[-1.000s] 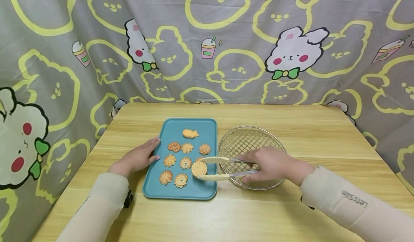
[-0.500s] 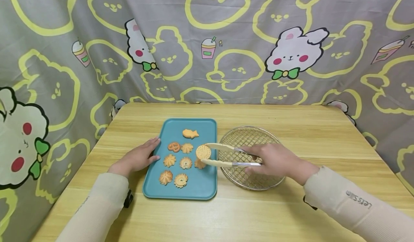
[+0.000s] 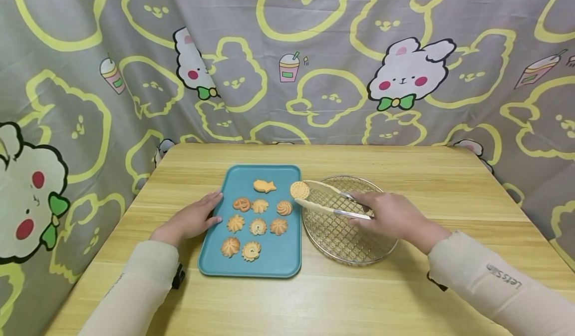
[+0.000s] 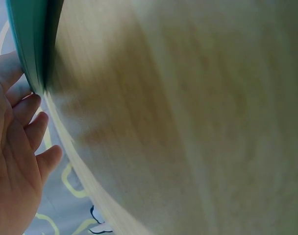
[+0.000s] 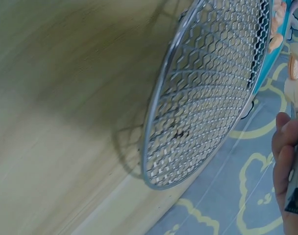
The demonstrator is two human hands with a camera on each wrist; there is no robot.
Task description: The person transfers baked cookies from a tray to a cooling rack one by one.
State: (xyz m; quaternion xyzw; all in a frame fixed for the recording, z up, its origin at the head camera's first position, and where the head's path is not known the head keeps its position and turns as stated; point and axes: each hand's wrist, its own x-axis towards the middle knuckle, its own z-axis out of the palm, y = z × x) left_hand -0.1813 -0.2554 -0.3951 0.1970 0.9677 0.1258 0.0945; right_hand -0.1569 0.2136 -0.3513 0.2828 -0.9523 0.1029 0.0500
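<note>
My right hand [image 3: 395,216] grips a pair of tongs [image 3: 315,207] with silver handles and cream tips. Between the tips is a round, dotted biscuit [image 3: 299,190], raised over the right rim of the blue-green tray [image 3: 278,261]. Below the tongs and right hand stands a round wire mesh rack [image 3: 350,246], also seen in the right wrist view, where the hand [image 5: 286,152] and tongs [image 5: 297,191] show only at the edge. My left hand [image 3: 190,221] rests against the tray's left side. In the left wrist view, its fingers touch the tray edge [image 4: 31,34].
Several biscuits lie on the tray, among them a fish-shaped one [image 3: 264,185], a pretzel-shaped one [image 3: 241,204] and a swirled one [image 3: 284,207]. Tray and rack stand side by side on a wooden table [image 3: 427,186]. A patterned curtain [image 3: 323,26] hangs behind and at both sides.
The tongs and the round biscuit have moved away from me and to the right, from above the tray's middle right to its right rim. My left hand has stayed in place.
</note>
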